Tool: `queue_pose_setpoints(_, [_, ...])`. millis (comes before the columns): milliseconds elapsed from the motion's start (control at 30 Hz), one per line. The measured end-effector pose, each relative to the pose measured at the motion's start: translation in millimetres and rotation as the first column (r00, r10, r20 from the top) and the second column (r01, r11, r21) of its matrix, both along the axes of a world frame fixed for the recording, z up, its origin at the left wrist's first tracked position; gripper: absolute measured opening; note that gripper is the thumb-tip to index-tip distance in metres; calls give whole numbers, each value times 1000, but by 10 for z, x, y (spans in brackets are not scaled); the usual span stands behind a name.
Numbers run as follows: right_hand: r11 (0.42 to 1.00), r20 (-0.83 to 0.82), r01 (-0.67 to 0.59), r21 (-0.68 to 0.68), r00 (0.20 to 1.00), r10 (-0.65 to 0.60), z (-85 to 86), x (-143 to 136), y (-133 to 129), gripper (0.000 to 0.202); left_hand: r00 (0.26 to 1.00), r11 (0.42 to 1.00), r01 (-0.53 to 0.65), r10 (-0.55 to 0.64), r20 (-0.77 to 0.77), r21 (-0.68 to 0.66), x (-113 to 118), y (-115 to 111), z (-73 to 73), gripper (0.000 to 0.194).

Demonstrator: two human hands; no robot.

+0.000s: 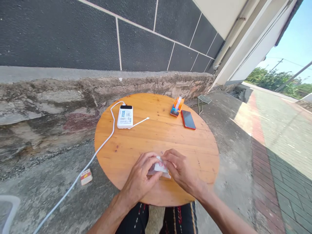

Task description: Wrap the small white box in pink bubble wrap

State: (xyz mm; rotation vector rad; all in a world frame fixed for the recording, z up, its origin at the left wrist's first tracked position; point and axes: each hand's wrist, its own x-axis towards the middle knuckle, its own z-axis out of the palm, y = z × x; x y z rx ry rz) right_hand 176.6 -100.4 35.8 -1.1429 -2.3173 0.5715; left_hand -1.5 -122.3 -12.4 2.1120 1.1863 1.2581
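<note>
Near the front edge of the round wooden table (170, 139), a small white packet with faint reddish marks (161, 166) lies between both hands. My left hand (143, 172) holds its left side, with curved fingers above and the thumb below. My right hand (177, 165) pinches its upper right corner between thumb and fingers. A thin, clear or pale layer shows under the packet. Fingers hide part of its edges.
A white power bank (125, 117) with cables sits at the back left. An orange tape dispenser (177, 106) and a red-edged phone (188, 119) lie at the back right. A small box (86, 177) is on the ground; a folding stool (203, 100) stands behind.
</note>
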Motion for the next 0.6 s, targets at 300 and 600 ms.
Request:
queue_pose_setpoints(300, [899, 369, -46, 436, 920, -132, -98, 42, -322, 37, 1000, 1000, 14, -14, 24, -6, 3, 5, -17, 25])
queue_pose_setpoints(600, [879, 26, 175, 444, 978, -208, -601, 165, -1091, 37, 1000, 1000, 5, -5, 19, -19, -26, 7, -31, 38])
